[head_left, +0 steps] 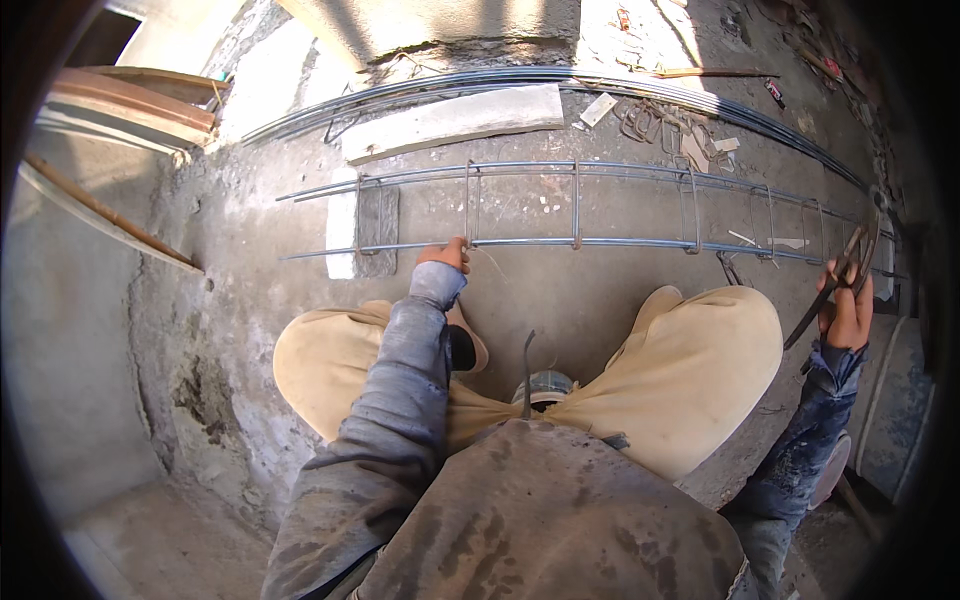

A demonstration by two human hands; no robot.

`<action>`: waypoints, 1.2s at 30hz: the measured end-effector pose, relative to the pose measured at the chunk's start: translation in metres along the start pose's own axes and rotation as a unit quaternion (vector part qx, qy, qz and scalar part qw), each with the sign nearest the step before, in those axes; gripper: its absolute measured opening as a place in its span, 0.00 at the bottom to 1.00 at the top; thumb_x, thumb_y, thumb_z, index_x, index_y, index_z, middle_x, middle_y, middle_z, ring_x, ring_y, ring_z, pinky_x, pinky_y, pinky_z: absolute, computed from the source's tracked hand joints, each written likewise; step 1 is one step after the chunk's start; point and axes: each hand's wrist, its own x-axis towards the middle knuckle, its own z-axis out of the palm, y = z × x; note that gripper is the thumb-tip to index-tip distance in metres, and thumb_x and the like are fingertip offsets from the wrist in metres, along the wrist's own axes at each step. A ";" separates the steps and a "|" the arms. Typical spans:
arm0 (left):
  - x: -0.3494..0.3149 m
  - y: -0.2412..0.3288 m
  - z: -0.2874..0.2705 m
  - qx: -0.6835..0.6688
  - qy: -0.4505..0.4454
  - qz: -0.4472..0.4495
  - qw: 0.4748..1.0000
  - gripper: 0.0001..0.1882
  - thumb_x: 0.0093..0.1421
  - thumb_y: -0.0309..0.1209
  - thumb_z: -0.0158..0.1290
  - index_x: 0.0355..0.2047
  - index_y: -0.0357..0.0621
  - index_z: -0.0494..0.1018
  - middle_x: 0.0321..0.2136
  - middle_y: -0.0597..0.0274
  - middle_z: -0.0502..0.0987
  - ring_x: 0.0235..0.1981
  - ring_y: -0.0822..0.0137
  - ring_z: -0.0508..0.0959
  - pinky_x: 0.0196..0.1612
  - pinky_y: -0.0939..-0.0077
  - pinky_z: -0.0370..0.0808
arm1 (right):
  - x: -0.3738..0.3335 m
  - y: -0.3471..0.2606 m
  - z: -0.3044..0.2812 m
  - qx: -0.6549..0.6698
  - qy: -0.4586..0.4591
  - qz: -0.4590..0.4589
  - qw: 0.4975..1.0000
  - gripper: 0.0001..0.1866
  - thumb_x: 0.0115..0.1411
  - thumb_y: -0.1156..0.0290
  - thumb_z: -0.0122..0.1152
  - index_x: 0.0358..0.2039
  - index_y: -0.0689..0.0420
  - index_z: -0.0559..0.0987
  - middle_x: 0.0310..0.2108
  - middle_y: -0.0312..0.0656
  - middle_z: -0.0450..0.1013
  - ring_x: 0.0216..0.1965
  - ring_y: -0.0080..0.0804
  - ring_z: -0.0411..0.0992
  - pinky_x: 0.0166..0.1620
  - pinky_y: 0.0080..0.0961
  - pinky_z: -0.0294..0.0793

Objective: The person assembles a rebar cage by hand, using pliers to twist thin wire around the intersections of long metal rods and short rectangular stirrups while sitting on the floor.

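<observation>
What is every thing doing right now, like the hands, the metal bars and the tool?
left hand: closed on the near bar of the rebar cage, beside a stirrup.
right hand: raised, gripping the pincers.
pincers: held in the air, off the cage.
rebar cage: lying flat on the concrete floor, stirrups upright.
loose stirrups: heaped behind the cage.
wooden plank: lying flat.

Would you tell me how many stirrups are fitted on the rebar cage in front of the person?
6 visible: far left, by the left hand, centre, right of centre, then two further right. More may be hidden near the right rim.
</observation>
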 end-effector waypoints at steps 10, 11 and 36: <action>-0.029 0.094 -0.014 0.403 0.020 0.001 0.915 0.23 0.44 0.46 0.59 0.29 0.36 0.78 0.26 0.47 0.78 0.33 0.51 0.79 0.41 0.67 0.75 | -0.066 -0.042 0.323 0.049 -0.312 0.103 0.943 0.08 0.55 0.76 0.46 0.36 0.59 0.66 0.31 0.41 0.72 0.23 0.27 0.72 0.26 0.24 0.71; -0.021 0.088 -0.011 0.421 0.005 0.012 0.907 0.22 0.43 0.45 0.60 0.30 0.35 0.78 0.27 0.47 0.78 0.33 0.51 0.79 0.41 0.67 0.75 | -0.092 -0.023 0.337 0.098 -0.288 0.187 0.934 0.06 0.55 0.75 0.50 0.34 0.60 0.66 0.26 0.41 0.71 0.21 0.28 0.72 0.24 0.25 0.69; -0.064 0.053 -0.077 0.270 -0.118 0.187 0.937 0.10 0.56 0.31 0.49 0.30 0.37 0.77 0.17 0.55 0.75 0.19 0.66 0.76 0.24 0.71 0.71 | -0.136 0.027 0.380 0.447 -0.431 0.559 0.549 0.11 0.56 0.84 0.44 0.37 0.56 0.59 0.47 0.62 0.65 0.43 0.60 0.71 0.38 0.43 0.81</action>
